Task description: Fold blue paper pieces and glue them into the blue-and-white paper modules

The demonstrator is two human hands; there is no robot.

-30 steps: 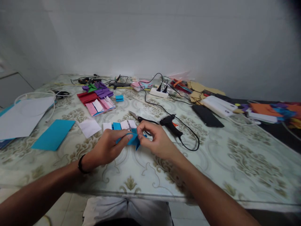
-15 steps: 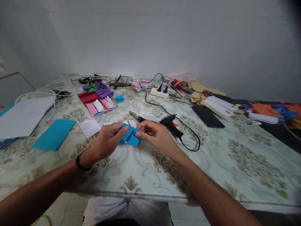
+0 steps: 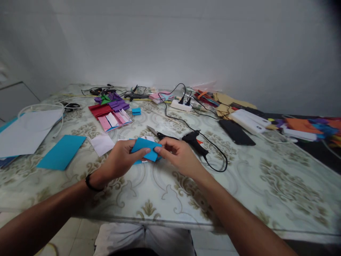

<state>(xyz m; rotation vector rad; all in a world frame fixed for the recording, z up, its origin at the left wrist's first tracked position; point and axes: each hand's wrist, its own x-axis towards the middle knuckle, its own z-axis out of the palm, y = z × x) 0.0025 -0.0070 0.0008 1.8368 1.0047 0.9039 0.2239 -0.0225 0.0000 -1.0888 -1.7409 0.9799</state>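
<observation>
Between my hands is a small folded piece of blue paper (image 3: 144, 146), tilted above the table. My left hand (image 3: 121, 156) pinches its left side, thumb on top. On its right edge my right hand (image 3: 179, 154) closes with thumb and fingertips. White and blue paper pieces lie partly hidden beneath it. Just beyond my right hand are scissors (image 3: 162, 135) with the handles partly covered, and a black hot glue gun (image 3: 195, 142) on its side. To the left rest a white paper sheet (image 3: 101, 144) and a larger blue paper sheet (image 3: 61, 152).
Folded red, pink and purple papers (image 3: 114, 119) lie behind my left hand, near a small blue folded piece (image 3: 136, 111). A white power strip (image 3: 181, 105) with cords stands at the back. Rightward are a black phone (image 3: 236, 132) and a white box-like device (image 3: 249, 121). Large white sheets (image 3: 29, 131) lie far left.
The blue paper has been turned or folded over: the dark slit across its face no longer shows, and a plain blue face is up. Both hands keep hold of it.
</observation>
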